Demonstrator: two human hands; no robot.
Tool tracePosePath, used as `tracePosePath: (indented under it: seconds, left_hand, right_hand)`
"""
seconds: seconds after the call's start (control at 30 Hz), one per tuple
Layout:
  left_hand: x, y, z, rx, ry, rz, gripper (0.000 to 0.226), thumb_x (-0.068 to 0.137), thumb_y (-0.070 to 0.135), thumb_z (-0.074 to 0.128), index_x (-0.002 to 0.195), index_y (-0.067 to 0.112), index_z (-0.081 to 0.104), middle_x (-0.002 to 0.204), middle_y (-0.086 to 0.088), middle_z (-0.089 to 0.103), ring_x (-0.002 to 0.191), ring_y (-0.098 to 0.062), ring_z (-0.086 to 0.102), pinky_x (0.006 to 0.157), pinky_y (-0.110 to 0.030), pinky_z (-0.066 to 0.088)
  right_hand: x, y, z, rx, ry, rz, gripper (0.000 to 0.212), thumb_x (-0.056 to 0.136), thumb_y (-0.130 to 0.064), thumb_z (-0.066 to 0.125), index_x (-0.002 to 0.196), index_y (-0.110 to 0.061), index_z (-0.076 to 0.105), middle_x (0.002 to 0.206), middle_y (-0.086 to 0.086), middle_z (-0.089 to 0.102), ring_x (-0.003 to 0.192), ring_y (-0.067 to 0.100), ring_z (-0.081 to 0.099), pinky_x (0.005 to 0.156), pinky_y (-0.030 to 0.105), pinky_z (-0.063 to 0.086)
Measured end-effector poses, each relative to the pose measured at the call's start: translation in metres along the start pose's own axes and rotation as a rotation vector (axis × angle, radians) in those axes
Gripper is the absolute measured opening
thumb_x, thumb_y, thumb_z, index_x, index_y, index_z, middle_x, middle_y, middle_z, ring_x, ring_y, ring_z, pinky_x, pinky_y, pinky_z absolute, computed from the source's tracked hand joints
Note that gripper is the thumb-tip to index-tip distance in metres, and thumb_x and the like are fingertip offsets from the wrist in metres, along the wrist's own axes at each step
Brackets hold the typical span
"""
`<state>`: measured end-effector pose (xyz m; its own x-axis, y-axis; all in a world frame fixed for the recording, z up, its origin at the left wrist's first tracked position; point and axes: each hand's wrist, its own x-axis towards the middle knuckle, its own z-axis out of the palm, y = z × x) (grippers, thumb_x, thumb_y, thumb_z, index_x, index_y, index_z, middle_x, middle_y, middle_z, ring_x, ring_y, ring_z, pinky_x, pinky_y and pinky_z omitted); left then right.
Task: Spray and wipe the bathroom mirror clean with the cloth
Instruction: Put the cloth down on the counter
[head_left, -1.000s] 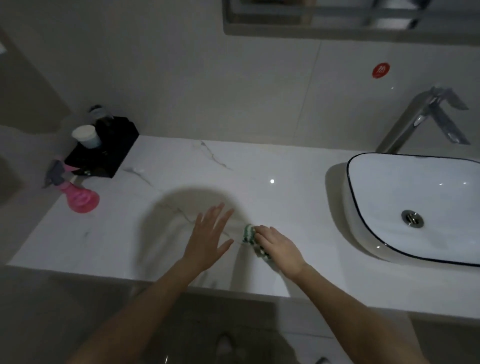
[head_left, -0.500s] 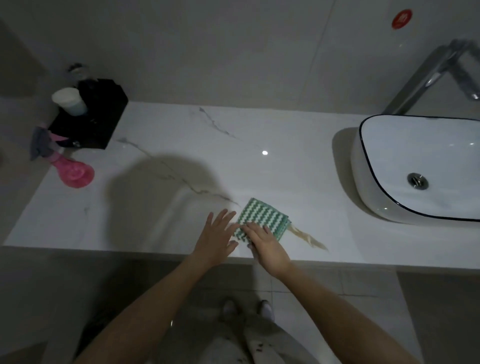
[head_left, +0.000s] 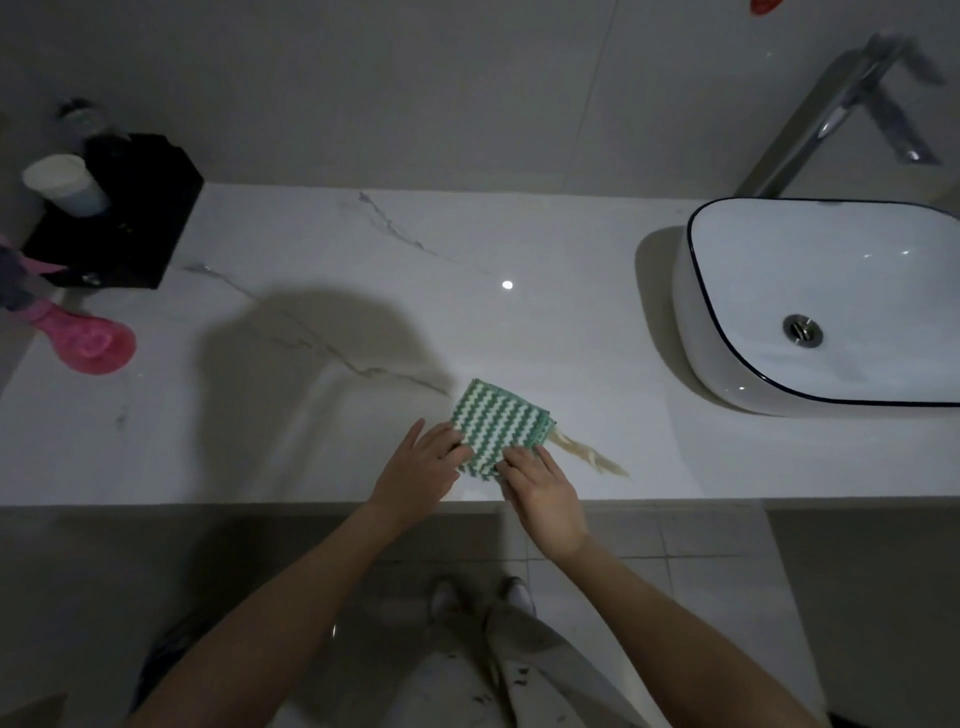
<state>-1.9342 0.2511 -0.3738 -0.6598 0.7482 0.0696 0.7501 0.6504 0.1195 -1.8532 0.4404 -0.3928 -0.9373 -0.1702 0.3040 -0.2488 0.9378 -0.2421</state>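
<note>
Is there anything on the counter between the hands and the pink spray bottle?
No, nothing visible. Both hands, left hand and right hand, rest on the cloth. The spray bottle lies far to the left, with only bare counter in between. The black box sits behind it.
</note>
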Motion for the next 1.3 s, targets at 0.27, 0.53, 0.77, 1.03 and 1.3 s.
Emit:
tracePosePath:
  seconds: [0.27,0.53,0.77,1.03,1.3]
  left_hand:
    - [-0.003,-0.001,0.018,-0.003,0.164,0.062,0.023,0.086,0.022,0.048,0.080,0.018,0.070,0.096,0.001,0.068,0.096,-0.018,0.066,0.101,-0.039,0.032]
    - [-0.007,0.005,0.017,-0.088,0.223,0.012,0.027,0.088,0.029,0.047,0.084,0.016,0.070,0.100,-0.001,0.070,0.097,-0.019,0.066,0.100,-0.041,0.034]
    - [0.026,0.049,-0.006,-0.165,0.178,-0.185,0.026,0.084,0.037,0.050,0.083,0.019,0.069,0.073,0.004,0.068,0.069,-0.018,0.065,0.078,-0.030,0.035]
    - [0.056,0.100,-0.001,-0.168,-0.152,-0.447,0.038,0.088,0.045,0.055,0.114,0.018,0.057,0.118,-0.006,0.057,0.112,-0.027,0.047,0.095,-0.037,0.031]
    - [0.044,0.105,0.001,-0.020,-0.138,-0.477,0.044,0.054,0.043,0.083,0.082,0.014,0.064,0.079,-0.006,0.063,0.073,-0.027,0.060,0.067,-0.035,0.046]
  right_hand:
    - [-0.028,0.019,-0.009,0.015,-0.041,-0.046,0.042,0.057,0.004,0.087,0.094,-0.006,0.073,0.106,0.012,0.071,0.100,0.025,0.068,0.093,0.049,0.048]
    - [-0.036,0.026,-0.019,0.204,-0.113,0.054,0.029,0.089,-0.014,0.059,0.116,-0.008,0.066,0.123,0.010,0.063,0.116,0.021,0.056,0.104,0.046,0.042]
    - [0.015,0.049,-0.038,0.222,-0.111,0.402,0.043,0.093,-0.014,0.039,0.133,-0.005,0.052,0.135,0.014,0.054,0.130,0.029,0.045,0.113,0.041,0.017]
    - [0.060,0.069,-0.030,0.112,-0.308,0.471,0.029,0.096,-0.023,0.052,0.119,-0.007,0.063,0.142,0.014,0.041,0.141,0.027,0.021,0.112,0.040,0.004]
    - [0.070,0.067,-0.019,0.332,-0.208,0.529,0.011,0.084,-0.018,0.069,0.092,-0.012,0.069,0.127,0.007,0.052,0.132,0.023,0.035,0.104,0.030,0.013]
